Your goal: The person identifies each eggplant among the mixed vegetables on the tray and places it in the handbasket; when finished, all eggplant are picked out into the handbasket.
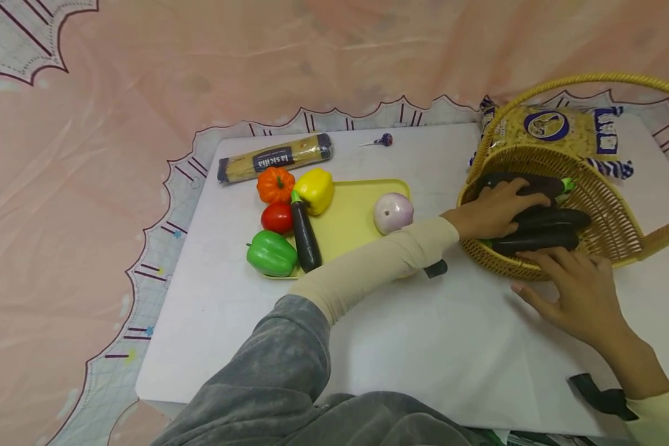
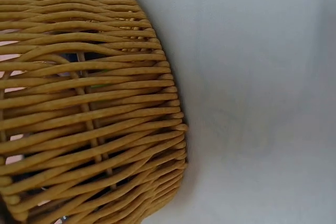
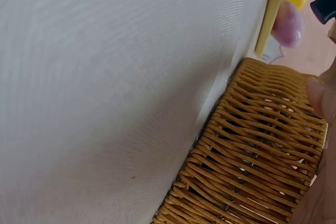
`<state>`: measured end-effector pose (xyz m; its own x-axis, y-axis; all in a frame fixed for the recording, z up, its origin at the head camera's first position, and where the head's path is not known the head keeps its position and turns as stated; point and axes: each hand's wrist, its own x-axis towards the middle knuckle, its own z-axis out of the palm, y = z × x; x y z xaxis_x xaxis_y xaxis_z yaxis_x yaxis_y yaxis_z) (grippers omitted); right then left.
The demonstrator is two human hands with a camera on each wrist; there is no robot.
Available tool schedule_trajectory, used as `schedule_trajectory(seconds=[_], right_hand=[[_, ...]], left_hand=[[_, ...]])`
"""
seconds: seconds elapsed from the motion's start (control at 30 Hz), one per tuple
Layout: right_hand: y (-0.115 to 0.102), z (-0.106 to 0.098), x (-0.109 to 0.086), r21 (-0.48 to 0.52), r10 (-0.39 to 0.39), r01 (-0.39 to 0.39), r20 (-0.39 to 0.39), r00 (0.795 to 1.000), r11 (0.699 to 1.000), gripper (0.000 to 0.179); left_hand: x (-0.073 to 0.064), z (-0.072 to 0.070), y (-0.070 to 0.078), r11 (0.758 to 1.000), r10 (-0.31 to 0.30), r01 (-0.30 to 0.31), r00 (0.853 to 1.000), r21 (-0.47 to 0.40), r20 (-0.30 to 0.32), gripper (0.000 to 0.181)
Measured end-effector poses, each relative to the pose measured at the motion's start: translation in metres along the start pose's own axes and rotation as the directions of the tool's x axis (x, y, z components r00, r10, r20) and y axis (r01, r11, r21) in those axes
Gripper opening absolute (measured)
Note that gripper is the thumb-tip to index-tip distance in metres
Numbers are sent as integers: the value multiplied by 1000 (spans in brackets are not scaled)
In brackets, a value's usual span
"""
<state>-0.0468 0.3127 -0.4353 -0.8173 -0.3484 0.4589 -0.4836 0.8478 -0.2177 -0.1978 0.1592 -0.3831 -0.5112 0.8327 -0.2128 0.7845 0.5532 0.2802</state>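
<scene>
In the head view, several dark eggplants (image 1: 541,240) lie in a wicker basket (image 1: 613,204) at the right. My left hand (image 1: 493,210) reaches over the basket's left rim, palm down, its fingers spread over the eggplants. Whether it grips one is unclear. At the near rim is my right hand (image 1: 582,291), its fingers extended over the edge beside the nearest eggplant and its thumb apart outside. The woven wall (image 2: 94,108) fills much of the left wrist view, where the left hand's fingers are hidden. In the right wrist view, the right thumb (image 3: 316,96) shows beside the basket wall (image 3: 252,150).
A yellow tray (image 1: 345,210) holds a pale purple round vegetable (image 1: 393,212), an eggplant (image 1: 305,238), a green pepper (image 1: 272,254), a tomato (image 1: 277,218) and other vegetables. Behind lie a spaghetti pack (image 1: 275,159), a lollipop (image 1: 386,140) and a pasta bag (image 1: 552,130). The tall basket handle (image 1: 591,78) arches overhead.
</scene>
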Motion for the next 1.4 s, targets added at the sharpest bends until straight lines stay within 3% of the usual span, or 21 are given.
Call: schedule_trajectory(seconds=[0.2,0.37,0.57,0.77,0.87,0.97,1.1,1.27,1.4], right_hand=[[-1,0,2,-1,-12,12,-4,1000,1000,78],[-4,-1,3,8,-8,8,-6,1000,1000,80],[-6,-2,6,-1,-6,6,-15,1000,1000,85],[-5,-3,3,7,31,-31,-12,999,999,78],[-4,-3,1,8,45,-44,-13,999,999,73],[-4,-3,0,8,47,-47,-22,999,999,73],[-5,-3,-1,13,57,-57,-20,998,998,71],[-8,-1,-1,29,57,-57,-16,998,998,69],[-9,1,2,20,31,-31,-37,999,999,82]], left_hand=[[-14,-3,-3,999,30,-28,999,41,-38,65],[-39,-7,-7,995,81,-76,991,57,-104,62],[-81,-13,-15,986,142,-122,970,111,-198,57],[-137,-4,-33,990,126,-99,937,100,-324,54],[-167,12,-46,997,58,-38,920,61,-388,53],[-195,28,-57,998,-55,64,904,5,-425,52],[-230,45,-66,970,-238,234,866,-63,-440,52],[-264,64,-71,892,-447,433,799,-131,-402,55],[-280,72,-75,844,-530,504,729,-184,-434,57]])
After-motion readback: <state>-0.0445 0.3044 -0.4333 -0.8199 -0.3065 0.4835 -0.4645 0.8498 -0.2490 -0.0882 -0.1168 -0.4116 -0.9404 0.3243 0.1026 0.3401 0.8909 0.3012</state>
